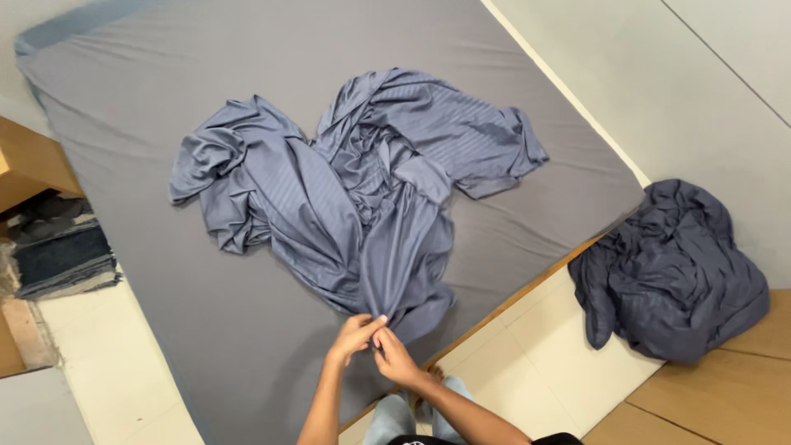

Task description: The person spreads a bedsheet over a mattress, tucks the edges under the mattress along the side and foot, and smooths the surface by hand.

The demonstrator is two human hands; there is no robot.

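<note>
Crumpled blue-grey striped fabric [354, 189], probably a sheet or cover, lies heaped in the middle of a bed's grey mattress [148, 107], its folds spreading left and right while one long tail runs down to the near edge. At that tail both hands meet: the left hand [353, 336] and the right hand [394, 356] are close together, fingers pinched on the hem or corner of the cloth, touching each other as they grip. The fabric looks thin, soft and light, with a slight sheen that suggests it may slide easily through the fingers and over the mattress; it has no stiffness of its own and will droop and bunch wherever it is not held. My judgement is that an edge or corner, such as the one pinched now, gives the surest hold, since grabbing the bulk would only gather more folds. The mattress rests on a wooden frame [527, 288] whose edge shows along the near side. On the pale tiled floor [527, 363] to the right lies a second, darker heap of cloth [671, 272], well apart from the hands. To the left, beside the bed, sit a folded dark mat [62, 255] and part of a wooden piece of furniture [29, 161].
</note>
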